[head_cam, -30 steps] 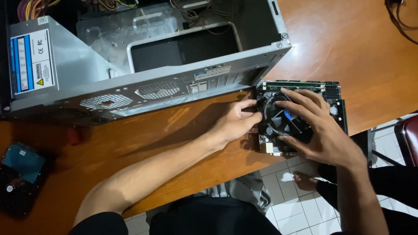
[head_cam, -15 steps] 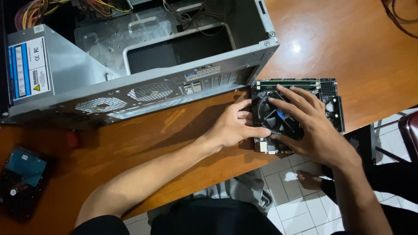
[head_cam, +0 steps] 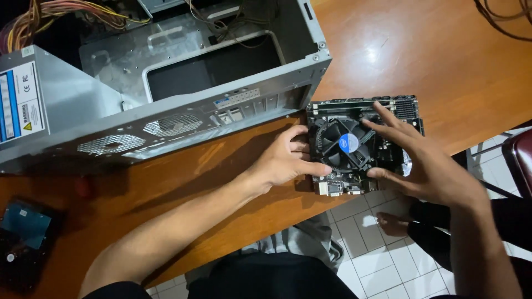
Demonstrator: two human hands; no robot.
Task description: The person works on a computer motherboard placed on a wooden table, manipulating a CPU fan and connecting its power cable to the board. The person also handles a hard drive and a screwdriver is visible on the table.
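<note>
Left hand point(head_cam: 285, 161) grips the nine-o'clock edge of the dark square motherboard point(head_cam: 363, 145) with round black fan; right hand point(head_cam: 426, 163), fingers spread, touches its three-o'clock side.

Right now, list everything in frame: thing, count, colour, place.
motherboard: 1, dark, at the table's near edge, right of the case
cooler fan: 1, black with a blue hub, on the motherboard
computer case: 1, grey metal, open, on its side, upper left
power supply: 1, grey, at the case's left end
wire bundle: 1, yellow, red and black, top left
hard drive: 1, dark with blue-green top, lower left
table: 1, orange-brown wood
tiled floor: white, below the table edge
left hand: on the motherboard's left edge
right hand: fingers spread on the fan's right side
</note>
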